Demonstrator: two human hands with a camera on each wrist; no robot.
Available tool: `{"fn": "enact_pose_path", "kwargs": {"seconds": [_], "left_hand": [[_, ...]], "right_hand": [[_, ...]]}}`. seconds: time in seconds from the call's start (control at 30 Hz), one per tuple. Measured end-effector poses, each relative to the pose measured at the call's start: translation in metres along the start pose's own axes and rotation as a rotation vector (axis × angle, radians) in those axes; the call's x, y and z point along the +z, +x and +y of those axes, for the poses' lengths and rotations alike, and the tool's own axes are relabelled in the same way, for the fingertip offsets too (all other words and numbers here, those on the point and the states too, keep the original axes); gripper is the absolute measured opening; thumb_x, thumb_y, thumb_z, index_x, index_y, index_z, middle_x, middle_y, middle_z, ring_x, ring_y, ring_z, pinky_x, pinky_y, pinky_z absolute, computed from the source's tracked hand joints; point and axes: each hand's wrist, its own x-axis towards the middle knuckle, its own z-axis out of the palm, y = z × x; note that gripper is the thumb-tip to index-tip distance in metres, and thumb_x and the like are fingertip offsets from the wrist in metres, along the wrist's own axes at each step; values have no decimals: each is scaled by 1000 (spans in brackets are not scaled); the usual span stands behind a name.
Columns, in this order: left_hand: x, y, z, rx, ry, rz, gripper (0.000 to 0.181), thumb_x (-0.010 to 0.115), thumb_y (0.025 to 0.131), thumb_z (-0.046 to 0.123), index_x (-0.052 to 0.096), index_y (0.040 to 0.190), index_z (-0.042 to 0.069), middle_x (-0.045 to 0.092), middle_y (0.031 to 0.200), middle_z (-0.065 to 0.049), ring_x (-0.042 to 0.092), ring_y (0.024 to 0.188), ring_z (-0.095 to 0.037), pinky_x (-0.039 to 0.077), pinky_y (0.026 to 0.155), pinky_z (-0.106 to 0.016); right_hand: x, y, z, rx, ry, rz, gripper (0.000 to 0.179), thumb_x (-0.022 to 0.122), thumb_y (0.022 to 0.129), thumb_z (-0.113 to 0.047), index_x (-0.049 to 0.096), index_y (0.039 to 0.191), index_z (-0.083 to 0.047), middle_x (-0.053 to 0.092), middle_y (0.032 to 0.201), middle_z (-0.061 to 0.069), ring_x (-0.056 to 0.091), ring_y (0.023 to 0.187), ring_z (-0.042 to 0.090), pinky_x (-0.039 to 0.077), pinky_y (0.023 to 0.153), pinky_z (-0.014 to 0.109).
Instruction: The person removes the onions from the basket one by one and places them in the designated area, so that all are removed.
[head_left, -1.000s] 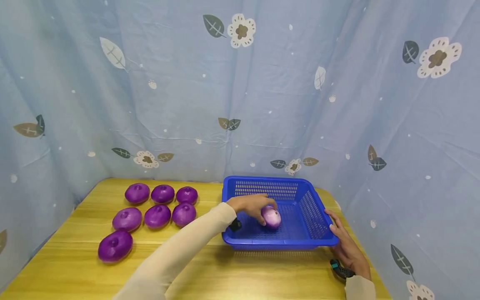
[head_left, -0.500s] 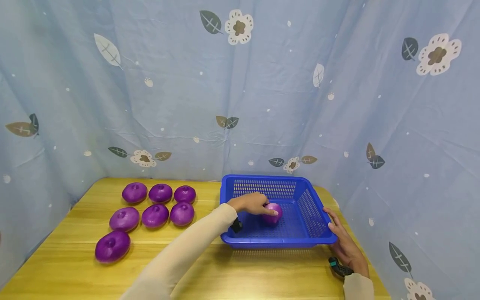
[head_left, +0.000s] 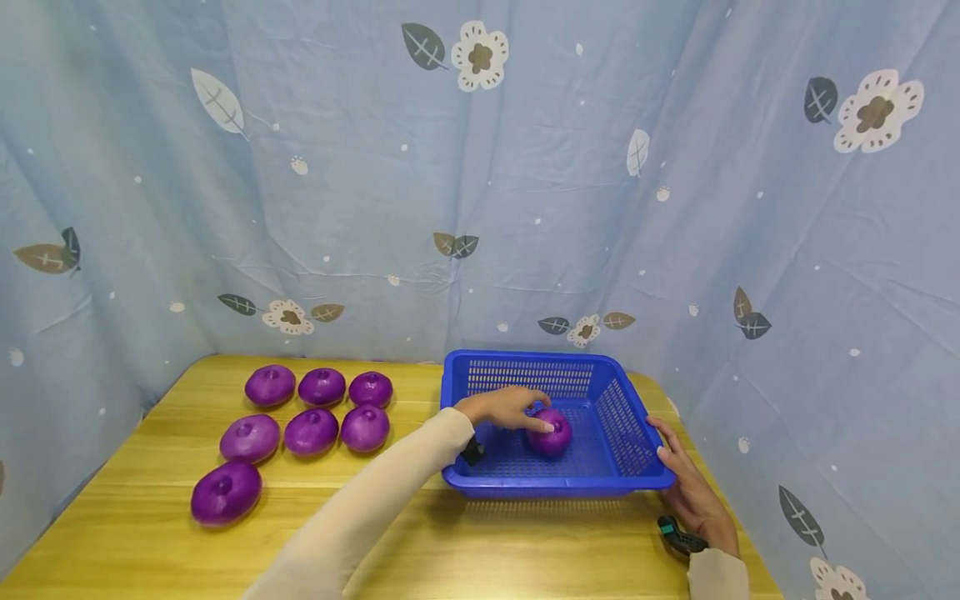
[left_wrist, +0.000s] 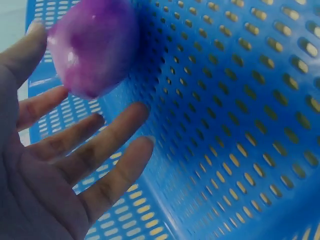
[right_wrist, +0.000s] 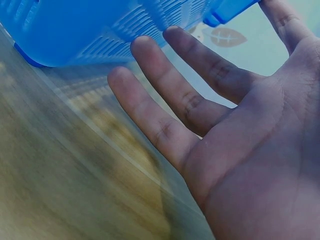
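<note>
Inside the blue plastic basket (head_left: 547,484) sits a glossy purple onion (head_left: 557,443), its small nub facing up. My left hand (head_left: 510,408) reaches over it, thumb resting across its near side. In the left wrist view the thumb and index tips are right at the skin of the onion (left_wrist: 97,47), while the other fingers of the left hand (left_wrist: 65,150) spread out straight. At the basket's right end, my right hand (head_left: 690,483) touches the rim with its thumb and a finger. The right wrist view has three straight fingers (right_wrist: 175,100) beside the basket wall (right_wrist: 65,35).
Several more purple onions (head_left: 311,432) lie in rough rows on the left of the yellow wooden table (head_left: 420,542). A blue curtain (head_left: 360,183) with flower and leaf prints hangs behind and to the right. Each wrist carries a black device (head_left: 681,536).
The onion in the basket has turned: its pale root end faced me before, and now its purple top with the nub shows. My left fingers have loosened from it. The right hand stays at the rim.
</note>
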Motion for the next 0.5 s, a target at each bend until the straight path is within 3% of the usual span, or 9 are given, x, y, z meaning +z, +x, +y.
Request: {"fn": "enact_pose_path", "kwargs": {"seconds": [0.1, 0.23, 0.5], "left_hand": [[1, 3, 2, 46, 43, -10, 66, 78, 92, 39, 54, 145, 8, 61, 138, -10, 57, 130, -27, 43, 108, -32], [2, 6, 4, 83, 67, -10, 70, 87, 85, 33, 56, 144, 11, 64, 133, -8, 59, 124, -23, 45, 103, -29], [6, 13, 4, 62, 57, 10, 63, 88, 83, 31, 62, 138, 14, 66, 128, -7, 62, 118, -19, 48, 97, -26]], "right_hand": [[0, 0, 0, -3, -2, -11, 58, 38, 111, -30, 13, 163, -31, 36, 145, 1, 64, 114, 21, 56, 93, 39], [0, -1, -1, -6, -2, -15, 57, 38, 111, -30, 14, 163, -32, 37, 145, 1, 64, 115, 21, 56, 93, 39], [1, -1, 0, 5, -1, 11, 56, 41, 110, -32, 17, 161, -33, 36, 146, 4, 64, 114, 22, 56, 93, 40]]}}
